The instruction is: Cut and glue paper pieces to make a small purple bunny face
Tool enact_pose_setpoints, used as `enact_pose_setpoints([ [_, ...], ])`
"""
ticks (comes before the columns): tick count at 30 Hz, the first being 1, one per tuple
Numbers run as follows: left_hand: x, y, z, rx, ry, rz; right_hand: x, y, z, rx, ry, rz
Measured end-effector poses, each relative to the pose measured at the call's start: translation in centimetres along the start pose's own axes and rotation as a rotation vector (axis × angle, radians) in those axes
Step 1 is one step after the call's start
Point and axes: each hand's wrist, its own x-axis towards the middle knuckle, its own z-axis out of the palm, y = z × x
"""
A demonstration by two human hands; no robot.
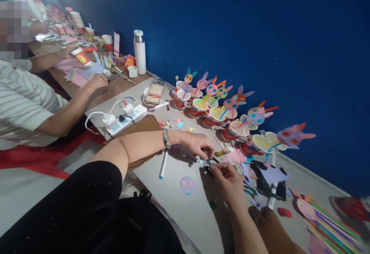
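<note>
A pair of scissors (208, 162) with dark handles lies low over the grey table, blades pointing left. My right hand (229, 177) has thumb and fingers closed at its handles. My left hand (199, 145), with a bracelet at the wrist, hovers just above the scissors, its fingers curled downward; what they pinch, if anything, is too small to make out. Nearer to me lies a round purple paper face (187, 185) with pink eyes. A white marker (163, 164) rests to its left, and a green paper disc (213, 205) to its right. A tape roll (237, 167) sits behind my right hand.
Paper cups (199, 107) with paper rabbit heads line the blue wall. Paper scraps (274, 175) and pipe cleaners (335, 223) lie at right. A power strip (127, 120) and a thermos (140, 52) stand left. Another person's hand (98, 81) works at the adjoining table.
</note>
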Motion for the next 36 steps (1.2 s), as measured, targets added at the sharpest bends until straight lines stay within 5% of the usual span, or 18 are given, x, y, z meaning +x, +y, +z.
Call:
enact_pose_setpoints([
  [12, 0.0, 0.1, 0.2, -0.004, 0.085, -0.109, -0.4, 1.1, 0.2, -0.016, 0.01, -0.149],
  [36, 0.5, -0.9, 2.0, -0.073, 0.104, 0.053, -0.1, 1.5, -1.1, -0.16, 0.126, -0.101],
])
